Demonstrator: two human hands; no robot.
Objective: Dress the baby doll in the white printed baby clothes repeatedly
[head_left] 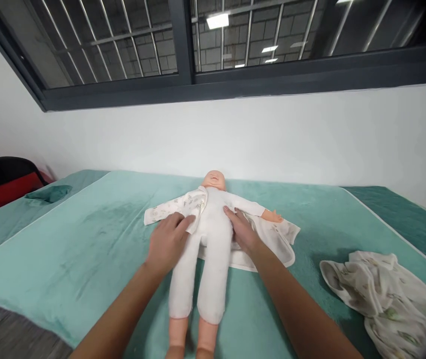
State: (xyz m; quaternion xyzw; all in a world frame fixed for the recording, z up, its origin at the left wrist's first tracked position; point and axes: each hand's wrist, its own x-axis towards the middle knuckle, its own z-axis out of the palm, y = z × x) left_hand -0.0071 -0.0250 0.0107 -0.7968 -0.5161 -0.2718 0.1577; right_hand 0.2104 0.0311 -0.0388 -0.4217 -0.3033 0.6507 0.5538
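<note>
At frame centre, doll (215, 219) lies face-up on green sheet (85, 239), front within reach. Shirt (177, 205) sleeves only the left-of-frame arm, rest fanned beneath. Left hand (167, 243) at shirt edge, can't tell if pinching; right hand (245, 233), grip spread, against doll's side, probably steadying.

The doll (215, 219) lies face up on the green cloth (85, 239), head at the far end, legs straight and slightly apart; its body is white and soft, its head, lower legs and one visible hand bare and pinkish; the white printed jacket (170, 207) covers the arm on the left; its other half spreads out beside the doll, sleeve unfilled.
</note>
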